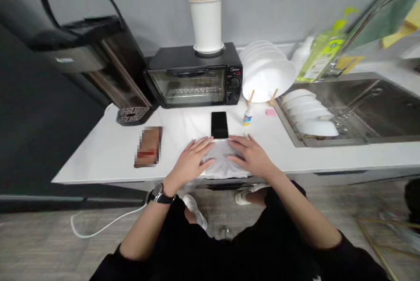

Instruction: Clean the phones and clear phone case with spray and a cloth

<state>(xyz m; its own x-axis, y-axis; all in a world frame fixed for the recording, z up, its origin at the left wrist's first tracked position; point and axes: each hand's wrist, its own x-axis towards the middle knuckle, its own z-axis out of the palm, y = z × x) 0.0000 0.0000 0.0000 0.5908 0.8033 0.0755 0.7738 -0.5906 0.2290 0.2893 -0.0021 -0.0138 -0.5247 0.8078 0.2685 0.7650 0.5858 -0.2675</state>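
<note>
Both of my hands rest on a folded grey cloth (223, 163) at the front edge of the white countertop (98, 163). My left hand (192, 160) lies flat on the cloth's left side, fingers apart, with a black wristwatch (159, 194) on its wrist. My right hand (251, 156) lies on the right side, its fingers also spread. Just behind the cloth, a black smartphone (219, 125) touches or nearly touches its far edge. Its lower end may be tucked under the cloth.
A black toaster oven (195, 75) stands behind the phone, with a small bottle (248, 115) and a pink note (271, 112) to its right. A pixelated brown item (148, 147) lies left. White bowls (310, 112) fill a steel sink (367, 110) at right.
</note>
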